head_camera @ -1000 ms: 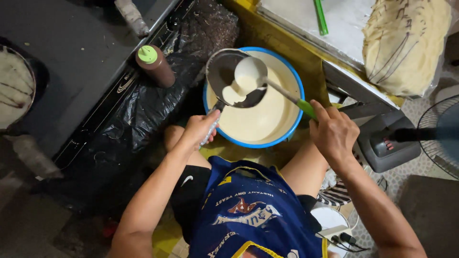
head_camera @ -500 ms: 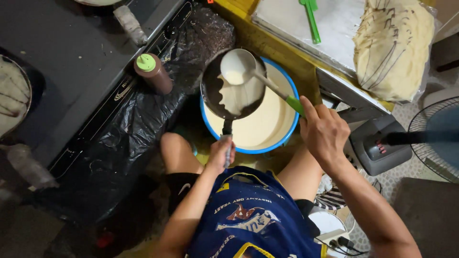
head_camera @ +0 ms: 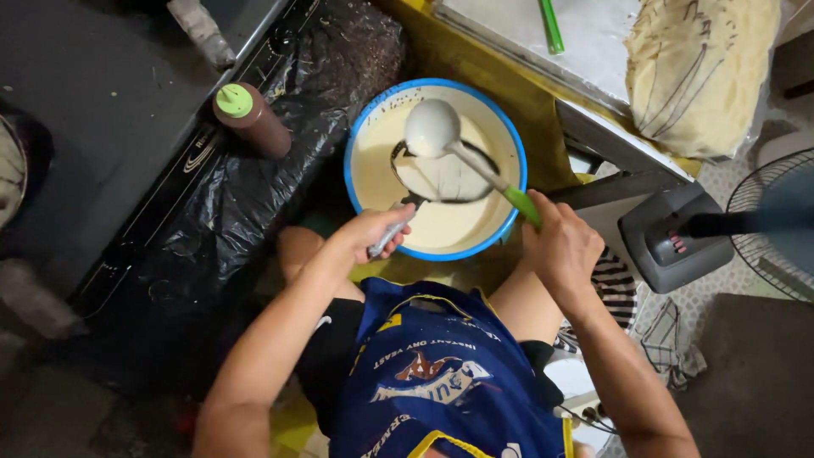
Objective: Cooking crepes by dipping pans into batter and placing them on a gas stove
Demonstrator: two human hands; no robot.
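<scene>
Pan (head_camera: 443, 176) is lower now, sunk inside the blue-rimmed bowl (head_camera: 360, 136) with batter showing through it; earlier it sat tilted above the bowl's upper rim. Left hand (head_camera: 370, 235) on the pan handle is up nearer the bowl rim than half a second ago. Ladle (head_camera: 432, 129) is inverted, its rounded back facing up over the pan; a second ago its cup faced up, full of batter. Right hand (head_camera: 560, 250) sits lower, gripping the green handle end.
</scene>
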